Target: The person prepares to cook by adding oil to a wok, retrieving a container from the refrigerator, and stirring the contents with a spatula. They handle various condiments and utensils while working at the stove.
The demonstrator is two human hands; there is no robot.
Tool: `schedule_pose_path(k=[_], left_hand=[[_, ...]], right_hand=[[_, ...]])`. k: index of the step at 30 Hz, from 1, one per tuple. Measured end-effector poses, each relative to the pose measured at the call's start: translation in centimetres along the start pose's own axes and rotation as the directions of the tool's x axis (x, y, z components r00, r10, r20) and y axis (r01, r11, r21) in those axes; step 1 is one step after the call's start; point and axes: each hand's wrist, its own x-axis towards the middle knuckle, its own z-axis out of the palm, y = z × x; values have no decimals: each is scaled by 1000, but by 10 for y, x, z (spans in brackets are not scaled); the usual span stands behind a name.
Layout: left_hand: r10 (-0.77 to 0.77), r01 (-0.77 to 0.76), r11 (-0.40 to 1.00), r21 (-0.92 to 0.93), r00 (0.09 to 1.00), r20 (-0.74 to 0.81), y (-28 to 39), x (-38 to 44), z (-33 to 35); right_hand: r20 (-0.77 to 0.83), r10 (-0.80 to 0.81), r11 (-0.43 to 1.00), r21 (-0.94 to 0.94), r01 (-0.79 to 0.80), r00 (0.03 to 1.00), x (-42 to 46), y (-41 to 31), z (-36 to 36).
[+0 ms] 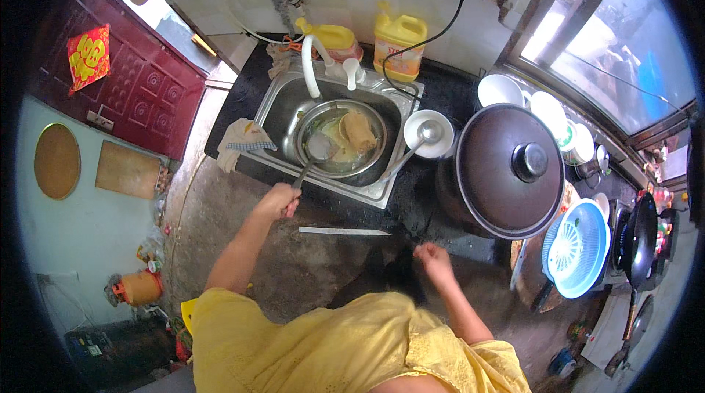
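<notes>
My left hand (280,201) grips the handle of a metal cooking utensil (321,148), its head down in a round steel basin (380,157). Whether that head is a ladle or a spatula is unclear. Cloudy water fills the basin, and a brown loofah-like scrubber (358,131) lies in it. The basin stands inside the stainless steel sink (270,109), near the white faucet (310,70). Held low before the counter's front edge, my right hand (434,263) has curled fingers with nothing visible in them. Right of the sink, a metal ladle (429,132) rests in a white bowl (410,142).
A large dark lidded pot (495,172) takes up the counter on the right. Beyond it are a blue colander (584,250) and a black wok (641,239). Yellow detergent jugs (399,46) stand behind the sink. A cloth (242,139) drapes over its left corner.
</notes>
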Motion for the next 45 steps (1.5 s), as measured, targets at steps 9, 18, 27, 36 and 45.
schedule_pose_path(k=[9,18,27,36,45], left_hand=[[292,-230,879,419,952,-91,-2,-11,28],[909,-118,82,990,416,-26,-79,-50,32],[124,65,878,-474,926,356,-24,40,57],[115,45,886,-462,943,313,-53,-11,2],[915,30,-96,995,397,76,-83,13,53]], right_hand=[[15,-85,996,39,84,996,-4,-15,14],[32,-76,997,-24,77,997,-6,3,24],[12,-118,992,-49,119,993,-11,8,19],[-92,-61,998,-23,59,994,-27,11,7],[-117,-79,997,3,80,990,-47,10,30]])
